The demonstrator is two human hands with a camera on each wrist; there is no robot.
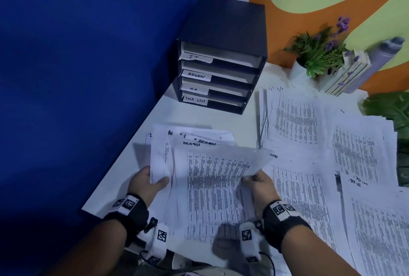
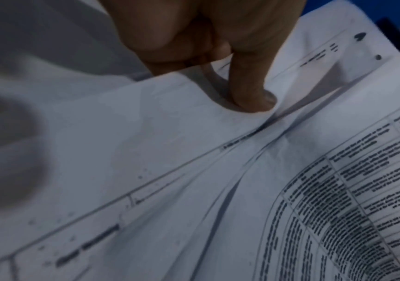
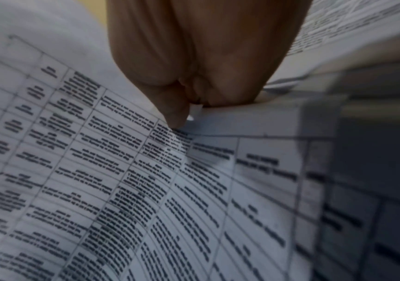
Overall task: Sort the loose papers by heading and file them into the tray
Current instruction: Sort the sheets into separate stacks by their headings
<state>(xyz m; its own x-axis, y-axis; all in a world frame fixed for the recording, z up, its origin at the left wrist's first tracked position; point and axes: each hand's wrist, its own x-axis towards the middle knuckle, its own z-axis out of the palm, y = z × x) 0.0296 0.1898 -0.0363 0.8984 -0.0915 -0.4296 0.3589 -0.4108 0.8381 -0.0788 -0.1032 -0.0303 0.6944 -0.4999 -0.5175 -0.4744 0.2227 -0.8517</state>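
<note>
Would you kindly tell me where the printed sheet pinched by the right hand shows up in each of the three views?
Head: the curled sheet sits at lower centre, its right edge pinched by the right hand.
Left wrist: its printed table fills the right edge, beside the left hand.
Right wrist: it spreads across the lower left, below the hand.
Shared landmark: the sheet's ruled table of dense print.

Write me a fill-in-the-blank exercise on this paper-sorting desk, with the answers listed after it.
1. The top slot of the black file tray is labelled ____.
2. The bottom slot's label reads ____.
3. The sheets gripped by the left hand are headed ____.
4. The right hand pinches the folded-over top sheet at its ____ edge.

Missing words: IT; TASK LIST; ADMIN; right
</note>
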